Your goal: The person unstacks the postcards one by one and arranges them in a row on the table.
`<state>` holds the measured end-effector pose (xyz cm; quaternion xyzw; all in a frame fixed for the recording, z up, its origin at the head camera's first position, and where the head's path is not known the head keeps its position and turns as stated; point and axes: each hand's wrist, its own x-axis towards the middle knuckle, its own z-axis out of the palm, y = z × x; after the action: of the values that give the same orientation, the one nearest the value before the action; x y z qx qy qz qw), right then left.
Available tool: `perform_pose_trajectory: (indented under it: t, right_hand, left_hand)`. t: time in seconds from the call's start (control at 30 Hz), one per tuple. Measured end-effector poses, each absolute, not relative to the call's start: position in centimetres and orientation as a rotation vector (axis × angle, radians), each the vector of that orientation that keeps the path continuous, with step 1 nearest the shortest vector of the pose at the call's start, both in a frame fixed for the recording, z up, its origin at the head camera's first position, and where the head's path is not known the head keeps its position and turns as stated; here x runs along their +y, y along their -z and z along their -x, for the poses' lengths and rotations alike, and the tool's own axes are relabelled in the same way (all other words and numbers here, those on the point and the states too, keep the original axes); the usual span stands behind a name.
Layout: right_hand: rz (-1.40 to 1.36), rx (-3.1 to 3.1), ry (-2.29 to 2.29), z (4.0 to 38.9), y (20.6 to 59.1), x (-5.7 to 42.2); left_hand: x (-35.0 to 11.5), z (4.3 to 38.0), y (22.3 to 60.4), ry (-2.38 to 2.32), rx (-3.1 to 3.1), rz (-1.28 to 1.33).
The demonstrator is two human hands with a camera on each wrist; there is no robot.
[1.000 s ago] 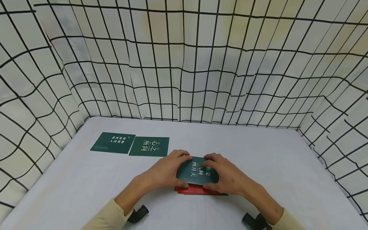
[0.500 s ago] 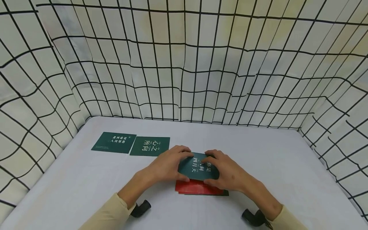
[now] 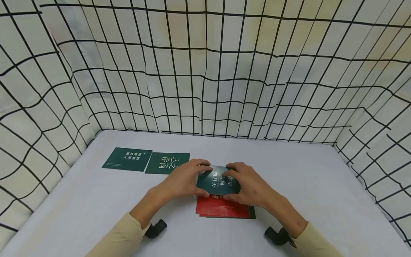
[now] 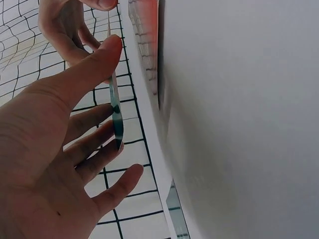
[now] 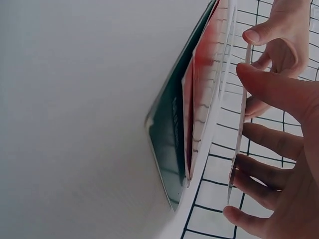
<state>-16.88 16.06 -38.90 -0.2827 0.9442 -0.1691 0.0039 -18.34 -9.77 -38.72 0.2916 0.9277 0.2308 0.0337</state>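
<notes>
A dark green card (image 3: 218, 185) with white Chinese characters is held level by both hands, raised above the table. My left hand (image 3: 183, 178) pinches its left side between thumb and fingers. On the opposite side, my right hand (image 3: 249, 184) grips it the same way. The card shows edge-on, as a thin card edge (image 4: 116, 119), in the left wrist view. Below it lies a small stack topped by a red card (image 3: 221, 208), partly covered by the held card in the head view. A green card (image 5: 169, 129) sticks out from under the red ones in the right wrist view.
Two more green cards lie side by side at the back left, the outer green card (image 3: 126, 159) and the inner green card (image 3: 162, 162), which my left hand partly overlaps. A black grid net (image 3: 205, 75) over white cloth encloses the white table (image 3: 305, 185).
Both hands have lifted the green card up and away from the stack, slightly leftward lately. More of the red card beneath now shows. The two cards at the back left have stayed put.
</notes>
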Motion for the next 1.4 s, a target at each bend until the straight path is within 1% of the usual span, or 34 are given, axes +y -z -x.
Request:
perform_pose_trajectory:
  t: [0.2, 0.8, 1.03, 1.4]
  right_hand:
    - [0.869, 2.941, 0.513, 17.6, 38.9, 15.8]
    - [0.808, 2.945, 0.566, 19.3, 38.9, 14.6]
    - [0.773, 2.923, 0.577, 19.8, 39.0, 14.4]
    - [0.754, 2.904, 0.591, 20.8, 39.0, 14.0]
  left_hand:
    - [-10.1, 18.9, 38.8, -0.714, 2.832, -0.835]
    - [-11.0, 20.5, 38.8, -0.692, 2.869, -0.849]
    - [-11.4, 21.0, 39.1, -0.706, 2.876, -0.791]
    - [-11.7, 21.5, 39.0, -0.682, 2.943, -0.796]
